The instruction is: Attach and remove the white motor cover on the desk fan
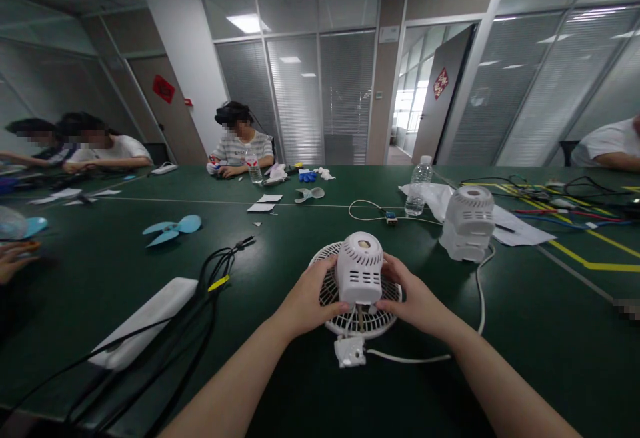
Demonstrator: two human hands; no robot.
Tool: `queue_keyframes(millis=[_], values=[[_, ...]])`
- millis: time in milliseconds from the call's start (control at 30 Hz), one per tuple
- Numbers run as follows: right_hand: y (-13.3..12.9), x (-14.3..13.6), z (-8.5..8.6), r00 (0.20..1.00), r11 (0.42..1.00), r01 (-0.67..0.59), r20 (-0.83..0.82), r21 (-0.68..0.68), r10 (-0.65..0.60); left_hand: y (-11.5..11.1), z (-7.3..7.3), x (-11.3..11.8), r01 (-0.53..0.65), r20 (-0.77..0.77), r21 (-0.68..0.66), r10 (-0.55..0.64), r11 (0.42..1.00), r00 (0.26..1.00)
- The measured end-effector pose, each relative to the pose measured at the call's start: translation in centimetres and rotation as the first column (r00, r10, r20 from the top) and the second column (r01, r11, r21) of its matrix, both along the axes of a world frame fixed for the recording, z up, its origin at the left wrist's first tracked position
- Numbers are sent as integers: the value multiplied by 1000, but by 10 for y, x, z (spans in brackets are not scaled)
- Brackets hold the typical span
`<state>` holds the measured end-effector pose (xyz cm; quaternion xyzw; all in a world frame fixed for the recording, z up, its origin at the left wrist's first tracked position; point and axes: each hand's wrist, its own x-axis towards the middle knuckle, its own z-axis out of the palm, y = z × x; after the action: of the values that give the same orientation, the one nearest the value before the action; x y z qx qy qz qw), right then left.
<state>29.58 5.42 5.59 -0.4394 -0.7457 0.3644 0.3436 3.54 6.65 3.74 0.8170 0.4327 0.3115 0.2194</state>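
Green tabletop (280, 271) lies under your grip. Both your left hand (313, 298) and right hand (410, 295) clasp the housing (359, 271) above the grille (333, 291); tugging could strain the cable (410, 359).

Glossy white plastic housing (359, 271) above a smooth, dark green table (280, 385)

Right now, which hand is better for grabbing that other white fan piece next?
Probably the right hand. The other fan piece stands to the right; the left hand is farther away. Both hands are holding the nearer piece.
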Motion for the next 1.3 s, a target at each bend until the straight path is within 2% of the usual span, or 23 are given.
queue_keyframes(millis=[133,367,567,967,1100,1300], values=[[-1,-2,-6,1000,999,11,-2,48,-11,1,1,0,20,16,13,-20,1000,1000],[2,-3,-14,999,995,27,16,96,-28,-3,5,5,-50,-13,16,50,999,999],[1,-3,-11,994,994,31,100,106,-42,-7,12,8,-99,-18,-24,99,995,995],[1,-5,-7,975,992,48,212,115,-72,-7,15,14,-129,-59,27,131,991,990],[1,-3,-4,980,994,39,192,105,-59,-9,18,15,-147,-71,25,149,989,986],[0,0,-5,997,998,-14,72,61,9,-12,18,18,-153,-100,-2,152,988,983]])
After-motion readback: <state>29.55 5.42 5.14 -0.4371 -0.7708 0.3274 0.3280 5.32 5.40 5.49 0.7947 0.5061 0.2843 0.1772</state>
